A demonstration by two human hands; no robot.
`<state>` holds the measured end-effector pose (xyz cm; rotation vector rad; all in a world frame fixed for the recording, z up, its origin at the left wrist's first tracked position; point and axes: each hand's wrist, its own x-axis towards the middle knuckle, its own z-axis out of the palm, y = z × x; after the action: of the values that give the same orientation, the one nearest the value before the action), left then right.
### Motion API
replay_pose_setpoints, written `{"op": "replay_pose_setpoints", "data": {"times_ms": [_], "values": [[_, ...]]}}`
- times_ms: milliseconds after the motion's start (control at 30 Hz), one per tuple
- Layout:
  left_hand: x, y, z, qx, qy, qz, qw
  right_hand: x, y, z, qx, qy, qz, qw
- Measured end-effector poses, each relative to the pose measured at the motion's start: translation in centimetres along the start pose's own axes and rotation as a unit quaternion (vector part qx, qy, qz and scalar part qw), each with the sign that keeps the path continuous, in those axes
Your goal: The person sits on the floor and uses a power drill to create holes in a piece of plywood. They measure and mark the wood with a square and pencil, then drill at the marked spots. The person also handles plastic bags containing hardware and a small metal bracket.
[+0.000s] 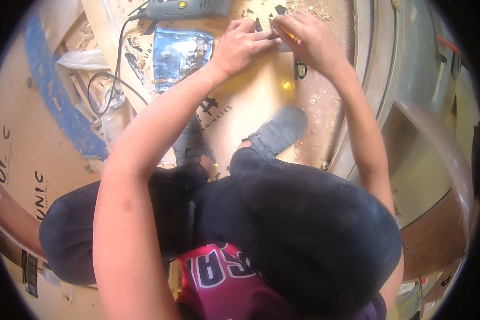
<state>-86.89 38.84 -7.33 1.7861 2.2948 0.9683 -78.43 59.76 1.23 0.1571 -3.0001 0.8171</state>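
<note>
At the top of the head view, my right hand [313,44] is closed round a yellow pencil [289,32], which slants up and left. My left hand [242,47] reaches in beside it, its fingers bent and pressed together, with the fingertips close to the right hand's. Whatever lies under the left fingertips is too small and blurred to name. Both hands are low over a pale yellowish board [250,88] printed with dark lettering. Just left of my left hand lies a crumpled blue plastic packet [178,58].
A grey corded power tool [189,8] rests at the top, its black cable looping left. A small black-and-yellow object [301,70] sits by the board's right edge. Wood shavings [317,98] litter the floor. Curved panels [381,53] stand at right; a blue strip [61,90] lies left.
</note>
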Motion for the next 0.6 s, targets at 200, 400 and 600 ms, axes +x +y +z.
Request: {"op": "replay_pose_setpoints", "data": {"times_ms": [200, 400, 600], "values": [[0.2, 0.3, -0.5, -0.013, 0.004, -0.008, 1.0, -1.5, -2.4, 2.1, -0.057, 0.015, 0.019, 0.998], [0.2, 0.4, -0.7, -0.006, -0.008, -0.012, 1.0, -1.7, -1.9, 3.2, -0.072, 0.028, 0.015, 0.997], [0.1, 0.2, -0.7, -0.017, -0.004, -0.014, 1.0, -1.4, -2.0, 3.4, -0.04, 0.032, 0.028, 0.998]]}}
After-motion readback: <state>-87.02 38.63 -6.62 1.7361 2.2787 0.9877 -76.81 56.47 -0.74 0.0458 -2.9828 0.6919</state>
